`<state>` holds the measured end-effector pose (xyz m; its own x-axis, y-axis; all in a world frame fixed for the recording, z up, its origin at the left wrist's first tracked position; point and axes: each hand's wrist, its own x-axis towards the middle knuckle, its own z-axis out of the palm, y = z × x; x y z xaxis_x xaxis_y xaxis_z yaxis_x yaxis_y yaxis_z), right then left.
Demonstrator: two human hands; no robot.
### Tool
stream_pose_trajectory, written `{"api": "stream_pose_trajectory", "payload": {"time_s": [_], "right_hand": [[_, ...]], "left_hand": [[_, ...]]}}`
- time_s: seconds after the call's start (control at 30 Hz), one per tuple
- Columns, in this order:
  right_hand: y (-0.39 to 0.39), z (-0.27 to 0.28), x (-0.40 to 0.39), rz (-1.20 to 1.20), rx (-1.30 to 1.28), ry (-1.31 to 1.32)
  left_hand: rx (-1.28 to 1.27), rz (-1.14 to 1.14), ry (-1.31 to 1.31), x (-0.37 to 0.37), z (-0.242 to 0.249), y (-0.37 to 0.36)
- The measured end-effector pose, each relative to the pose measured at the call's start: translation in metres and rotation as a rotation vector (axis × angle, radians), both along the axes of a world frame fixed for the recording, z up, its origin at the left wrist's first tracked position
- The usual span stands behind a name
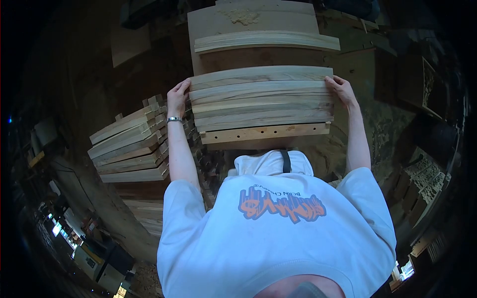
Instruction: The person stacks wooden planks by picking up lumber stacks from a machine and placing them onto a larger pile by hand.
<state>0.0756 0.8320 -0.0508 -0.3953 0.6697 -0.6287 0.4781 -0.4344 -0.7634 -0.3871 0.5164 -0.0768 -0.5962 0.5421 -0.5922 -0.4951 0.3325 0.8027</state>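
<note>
Several pale wooden boards lie side by side in front of me. My left hand (179, 94) is closed at the left end of the farthest wooden board (261, 74) in this row, thumb and fingers pinching its edge. My right hand (341, 88) pinches the same board's right end. Between my arms are the other wooden boards (263, 103) of the row, touching along their long sides. Nearest my body is a strip with dark round holes (271, 132). A metal wristband (174, 119) circles my left wrist.
Beyond the row, another long board (268, 40) lies across a panel (203, 22) with sawdust (243, 17) on it. A stack of wooden pieces (131, 144) stands left of my left forearm. At the right is a crate of wood pieces (425, 181). The surroundings are dark.
</note>
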Motion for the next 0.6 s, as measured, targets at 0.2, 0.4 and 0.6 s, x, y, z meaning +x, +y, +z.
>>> {"api": "stream_pose_trajectory", "payload": {"time_s": [0.2, 0.4, 0.6], "right_hand": [[0.007, 0.007, -0.003, 0.139, 0.005, -0.158], [0.053, -0.014, -0.027, -0.099, 0.149, -0.121], [0.083, -0.025, -0.064, -0.237, 0.283, -0.055]], "left_hand": [[0.054, -0.157, -0.103, -0.011, -0.004, 0.005], [-0.224, -0.173, 0.018, -0.041, -0.017, 0.02], [-0.09, -0.043, 0.357, -0.037, -0.005, 0.099]]}}
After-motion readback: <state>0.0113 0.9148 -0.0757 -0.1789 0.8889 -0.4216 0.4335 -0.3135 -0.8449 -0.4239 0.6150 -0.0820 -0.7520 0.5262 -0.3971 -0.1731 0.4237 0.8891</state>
